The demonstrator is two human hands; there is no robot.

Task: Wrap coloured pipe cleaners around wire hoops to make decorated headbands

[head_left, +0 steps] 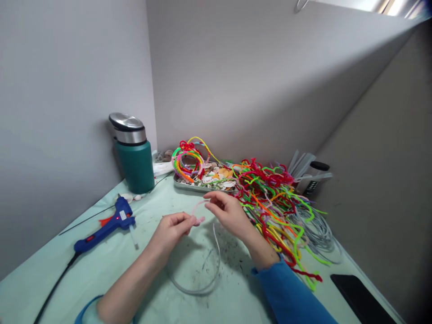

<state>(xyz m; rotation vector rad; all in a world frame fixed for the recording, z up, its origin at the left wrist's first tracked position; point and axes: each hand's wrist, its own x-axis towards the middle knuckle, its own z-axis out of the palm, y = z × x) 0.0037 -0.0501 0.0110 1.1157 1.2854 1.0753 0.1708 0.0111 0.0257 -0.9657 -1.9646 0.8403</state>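
My left hand (173, 230) pinches the lower end of a pink pipe cleaner (196, 208) where it meets a thin silver hoop (205, 270). The hoop curves down from the pinch and rests on the pale green table. My right hand (229, 213) is closed on the upper part of the same pink pipe cleaner, just right of the left hand. Both hands hover above the table's middle, in front of a metal tray (184, 183).
A blue glue gun (108, 225) with its black cord lies at the left. A green flask (133, 153) stands in the corner. A pile of coloured pipe cleaners (273, 198) and grey wire coils (317, 229) fill the right. A black phone (361, 299) lies near the right edge.
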